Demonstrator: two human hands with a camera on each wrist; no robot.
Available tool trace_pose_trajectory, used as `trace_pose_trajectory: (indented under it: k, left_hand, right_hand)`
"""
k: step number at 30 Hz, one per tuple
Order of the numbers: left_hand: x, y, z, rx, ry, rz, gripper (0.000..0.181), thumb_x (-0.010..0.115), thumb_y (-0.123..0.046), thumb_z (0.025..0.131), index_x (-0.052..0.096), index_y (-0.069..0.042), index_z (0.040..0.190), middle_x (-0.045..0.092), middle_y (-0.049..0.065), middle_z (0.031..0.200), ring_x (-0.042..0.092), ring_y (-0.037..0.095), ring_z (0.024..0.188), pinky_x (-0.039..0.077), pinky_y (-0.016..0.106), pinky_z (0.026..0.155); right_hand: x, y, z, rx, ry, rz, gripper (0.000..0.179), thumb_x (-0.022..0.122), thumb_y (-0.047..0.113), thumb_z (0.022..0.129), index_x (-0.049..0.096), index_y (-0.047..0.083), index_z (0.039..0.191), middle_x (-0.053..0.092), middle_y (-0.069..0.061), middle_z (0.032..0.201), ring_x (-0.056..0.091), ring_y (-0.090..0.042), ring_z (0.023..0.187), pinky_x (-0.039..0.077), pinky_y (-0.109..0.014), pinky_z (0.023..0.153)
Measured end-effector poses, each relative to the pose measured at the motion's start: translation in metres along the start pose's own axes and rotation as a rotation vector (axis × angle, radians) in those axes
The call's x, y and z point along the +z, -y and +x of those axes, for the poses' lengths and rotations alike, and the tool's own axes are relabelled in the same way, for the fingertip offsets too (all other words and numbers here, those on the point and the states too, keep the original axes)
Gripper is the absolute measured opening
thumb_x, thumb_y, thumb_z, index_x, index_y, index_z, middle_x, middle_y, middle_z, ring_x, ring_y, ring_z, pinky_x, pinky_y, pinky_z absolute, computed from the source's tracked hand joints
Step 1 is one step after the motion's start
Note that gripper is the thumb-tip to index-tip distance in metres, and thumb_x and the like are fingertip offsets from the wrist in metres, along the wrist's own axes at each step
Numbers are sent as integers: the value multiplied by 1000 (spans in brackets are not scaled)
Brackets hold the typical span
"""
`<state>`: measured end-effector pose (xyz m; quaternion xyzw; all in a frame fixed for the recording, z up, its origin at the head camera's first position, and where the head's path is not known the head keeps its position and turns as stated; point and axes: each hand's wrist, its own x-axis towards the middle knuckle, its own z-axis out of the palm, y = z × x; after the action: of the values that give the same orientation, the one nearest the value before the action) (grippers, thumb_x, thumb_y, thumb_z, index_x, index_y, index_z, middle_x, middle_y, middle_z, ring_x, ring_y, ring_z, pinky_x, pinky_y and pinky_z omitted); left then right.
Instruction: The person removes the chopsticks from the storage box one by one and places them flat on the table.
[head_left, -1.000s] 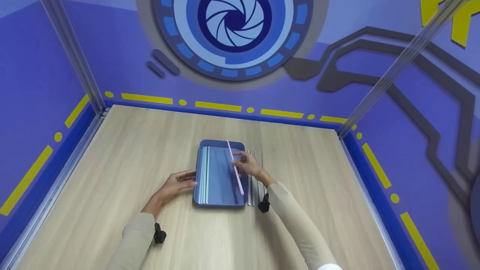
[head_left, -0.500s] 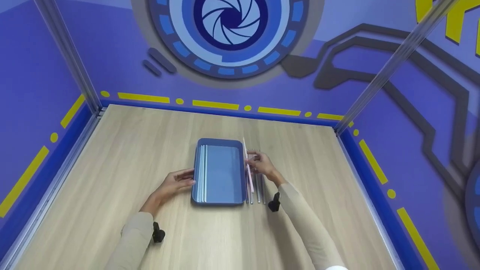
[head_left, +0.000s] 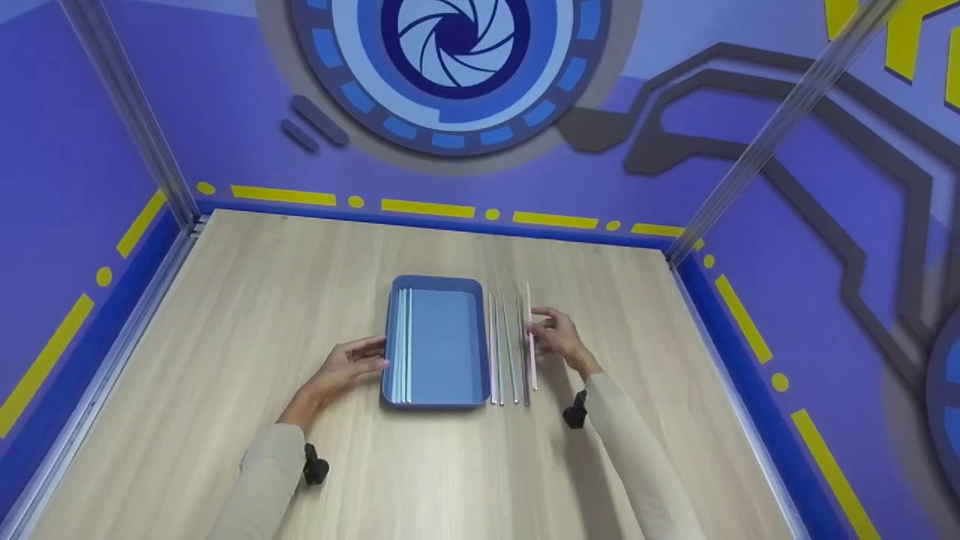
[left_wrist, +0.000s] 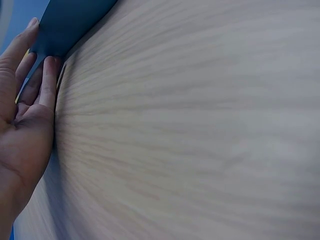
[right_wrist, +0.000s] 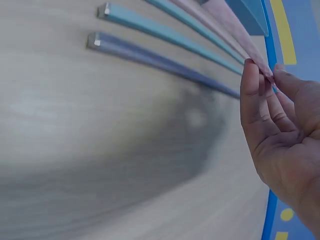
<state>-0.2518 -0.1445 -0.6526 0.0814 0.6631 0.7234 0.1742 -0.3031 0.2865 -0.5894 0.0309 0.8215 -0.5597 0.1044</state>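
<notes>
My right hand point(head_left: 556, 334) pinches a pink chopstick point(right_wrist: 232, 22) between thumb and fingertips, right of several chopsticks lying side by side. Among that row, a purple chopstick point(right_wrist: 150, 59) and a teal chopstick point(right_wrist: 160, 31) show square, silver-capped ends in the right wrist view. The blue tray point(head_left: 444, 352) stands to the left of the row. Inside it, several light-coloured chopsticks point(head_left: 407, 345) lie lengthwise along the left wall. With fingers fairly straight, my left hand point(head_left: 345, 371) touches the tray's left side; part of its fingertips is hidden in the head view.
A wooden tabletop point(head_left: 442, 472) lies under everything. Purple-blue panels point(head_left: 375, 169) with yellow dashes enclose its back and sides, and metal posts point(head_left: 124, 105) stand at the back corners. A black wrist camera point(head_left: 576, 411) sits by the right sleeve.
My right hand has carried the pink chopstick rightwards, from over the tray, across the row, to its right side. My left hand stays at the tray's left side.
</notes>
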Motion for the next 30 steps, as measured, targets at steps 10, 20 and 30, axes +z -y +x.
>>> trace_pose_trajectory:
  k: [10, 20, 30]
  left_hand:
    - [-3, 0, 2, 19, 9, -21, 65, 73, -7, 94, 43, 7, 150, 49, 32, 148, 58, 26, 130, 57, 24, 102]
    - [-3, 2, 2, 10, 24, -35, 65, 71, -6, 95, 41, 8, 151, 47, 34, 149, 55, 33, 134, 56, 24, 102]
    - [-1, 3, 2, -8, 19, -70, 65, 71, -4, 95, 40, 8, 151, 46, 34, 150, 61, 19, 125, 56, 27, 105]
  right_hand:
    - [-6, -21, -9, -74, -59, -68, 44, 60, 1, 99, 51, -11, 141, 66, -32, 109, 73, -34, 83, 66, -43, 68]
    - [9, -42, -8, -146, -196, -268, 34, 68, 5, 96, 64, -7, 128, 72, -19, 97, 71, -24, 82, 60, -26, 68]
    - [16, -43, -4, -126, -240, -396, 33, 69, 9, 96, 68, -2, 126, 70, -11, 89, 58, -12, 70, 44, -17, 57]
